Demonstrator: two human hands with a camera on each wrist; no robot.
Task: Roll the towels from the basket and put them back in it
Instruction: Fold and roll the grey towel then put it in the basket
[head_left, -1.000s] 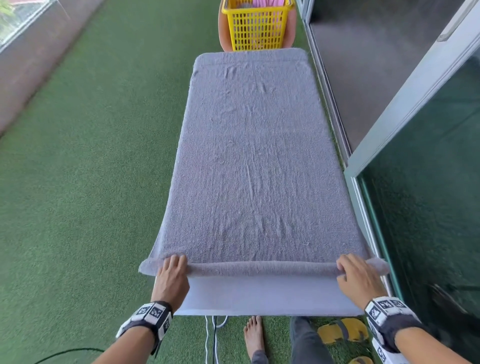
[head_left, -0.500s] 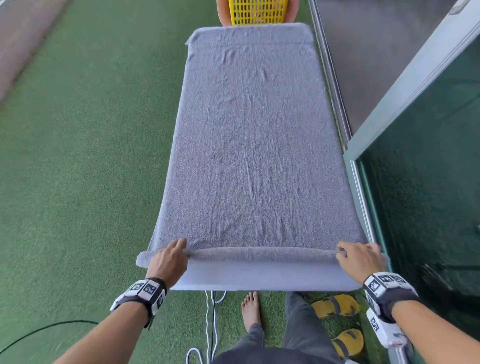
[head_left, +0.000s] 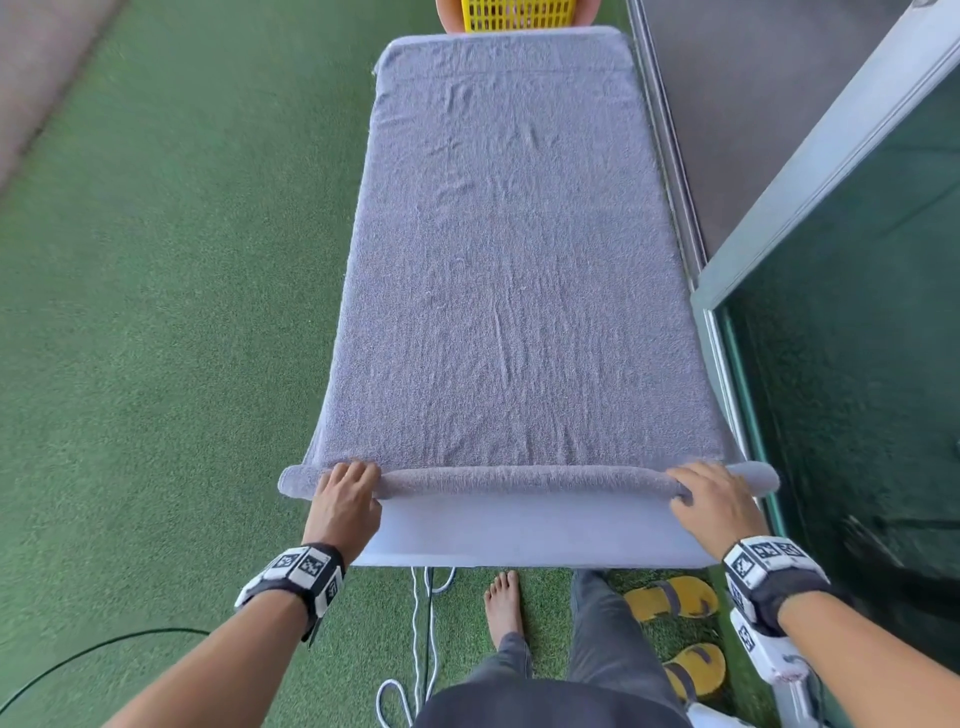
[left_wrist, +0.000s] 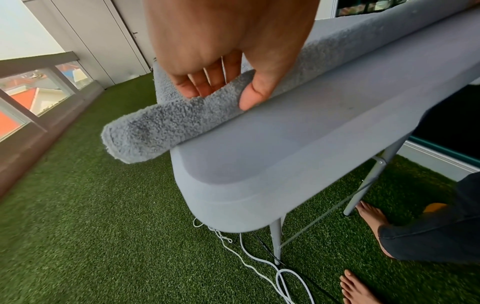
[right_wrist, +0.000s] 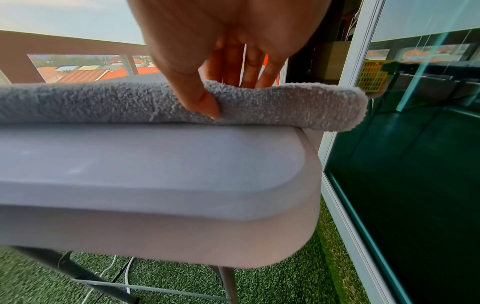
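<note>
A grey towel (head_left: 509, 270) lies flat along the white folding table (head_left: 519, 540), its near edge turned into a thin roll (head_left: 524, 480). My left hand (head_left: 347, 491) pinches the roll's left end (left_wrist: 166, 127), thumb on the near side and fingers on top. My right hand (head_left: 709, 496) pinches the right end (right_wrist: 298, 105) the same way. Both roll ends overhang the table's sides. The yellow basket (head_left: 517, 14) stands beyond the table's far end, mostly cut off by the frame.
Green artificial turf (head_left: 171, 322) surrounds the table. A sliding glass door and its metal track (head_left: 675, 171) run close along the right. White cables (head_left: 421, 613), a black cable (head_left: 104, 647), yellow sandals (head_left: 670, 597) and my bare feet lie by the near end.
The roll has turned away from me and grown a little thicker, leaving more bare table at the near edge. Both hands moved forward with it.
</note>
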